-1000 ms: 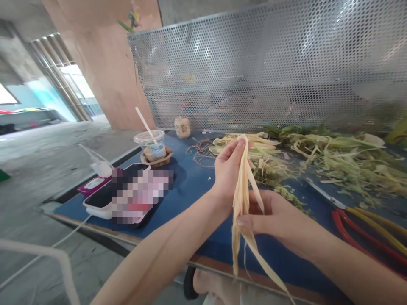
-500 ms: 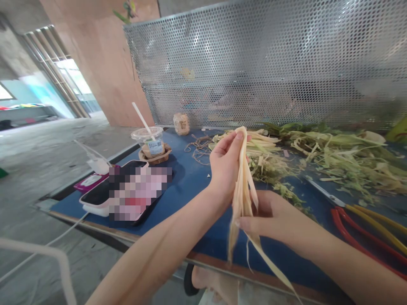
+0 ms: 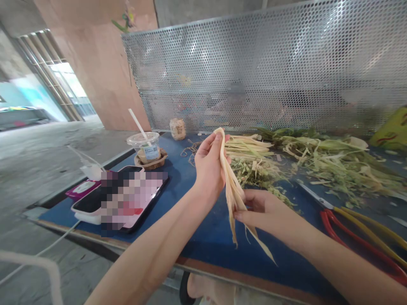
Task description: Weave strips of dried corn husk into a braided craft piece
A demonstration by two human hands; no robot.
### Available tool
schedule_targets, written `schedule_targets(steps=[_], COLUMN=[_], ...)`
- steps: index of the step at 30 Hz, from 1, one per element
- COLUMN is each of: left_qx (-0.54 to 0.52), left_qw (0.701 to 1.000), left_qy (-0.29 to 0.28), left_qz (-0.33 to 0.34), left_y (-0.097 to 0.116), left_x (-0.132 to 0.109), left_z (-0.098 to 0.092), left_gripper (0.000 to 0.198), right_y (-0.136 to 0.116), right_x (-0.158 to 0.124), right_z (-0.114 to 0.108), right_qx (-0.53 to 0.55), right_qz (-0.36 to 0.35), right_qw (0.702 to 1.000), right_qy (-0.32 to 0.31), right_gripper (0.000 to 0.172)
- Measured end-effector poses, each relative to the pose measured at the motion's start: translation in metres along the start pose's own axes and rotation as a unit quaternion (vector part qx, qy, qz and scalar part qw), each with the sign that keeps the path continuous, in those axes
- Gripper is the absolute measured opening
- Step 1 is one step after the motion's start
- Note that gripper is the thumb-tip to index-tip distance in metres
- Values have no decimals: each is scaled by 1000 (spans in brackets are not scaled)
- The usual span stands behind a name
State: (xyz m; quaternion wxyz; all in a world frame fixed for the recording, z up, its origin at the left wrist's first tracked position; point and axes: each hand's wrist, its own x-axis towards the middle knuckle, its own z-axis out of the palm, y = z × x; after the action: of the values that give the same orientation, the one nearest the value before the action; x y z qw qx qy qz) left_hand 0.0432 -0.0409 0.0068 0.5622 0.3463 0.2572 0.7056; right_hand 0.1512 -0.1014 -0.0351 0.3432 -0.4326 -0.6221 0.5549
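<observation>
- In the head view, the pale husk strips (image 3: 230, 184) hang in front of you above the blue tabletop (image 3: 203, 231), between your two hands. They look dry, cream to straw-yellow, smooth and folded over at the top, then fan out into separate, wrinkled tails with thin, ragged tips; one tail slants off to the right.
- Your left hand (image 3: 208, 163) is clamped on the folded top, thumb in front, hiding part of it.
- Your right hand (image 3: 259, 209) pinches the strips lower down, its thumb against them and fingers partly hidden behind.
- Behind your hands lies a bundle of pale stalks (image 3: 251, 146), with crumbled green scraps (image 3: 259, 173) in front of it and a larger heap of leafy husks (image 3: 343, 163) to the right.
- Beyond your right hand, the scissors (image 3: 327, 204) lie with their red and yellow handles near your right forearm.
- Left of the bundle you have tangled cord (image 3: 190, 154) and a small clear container (image 3: 178, 129).
- Farther left stands a lidded cup (image 3: 149, 152) with a straw, in a cardboard holder (image 3: 160, 160); nearer you lie a white-cased phone (image 3: 90, 202) and a pink-screened device (image 3: 146, 197), partly blurred out.
- A perforated metal panel (image 3: 254, 63) closes off the tabletop's far side.
</observation>
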Motion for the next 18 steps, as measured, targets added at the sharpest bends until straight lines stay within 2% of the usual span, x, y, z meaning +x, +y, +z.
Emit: schedule_targets(steps=[2, 4, 7, 11, 13, 15, 18], left_qx=[29, 85, 161, 200, 241, 292, 362], left_qw=[999, 992, 965, 930, 905, 878, 839], left_qy=[13, 21, 17, 1, -19, -45, -67], left_qz=[28, 94, 208, 308, 349, 376, 400], left_y=[-1, -3, -2, 7, 13, 20, 29], left_x=[2, 3, 3, 0, -1, -1, -2], left_z=[-1, -2, -1, 3, 5, 9, 19], left_gripper=[18, 18, 16, 14, 13, 14, 15], right_y=[0, -1, -3, -1, 3, 5, -2], right_x=[1, 2, 2, 5, 8, 9, 5], right_z=[0, 0, 1, 0, -2, -6, -11], right_qx=[-2, 10, 57, 104, 50, -33, -148], right_qz=[-7, -7, 5, 20, -24, -103, -212], right_qw=[1000, 1000, 997, 990, 997, 993, 944], right_qy=[-14, -29, -57, -89, -48, 38, 207], right_gripper=[11, 11, 10, 20, 25, 29, 22])
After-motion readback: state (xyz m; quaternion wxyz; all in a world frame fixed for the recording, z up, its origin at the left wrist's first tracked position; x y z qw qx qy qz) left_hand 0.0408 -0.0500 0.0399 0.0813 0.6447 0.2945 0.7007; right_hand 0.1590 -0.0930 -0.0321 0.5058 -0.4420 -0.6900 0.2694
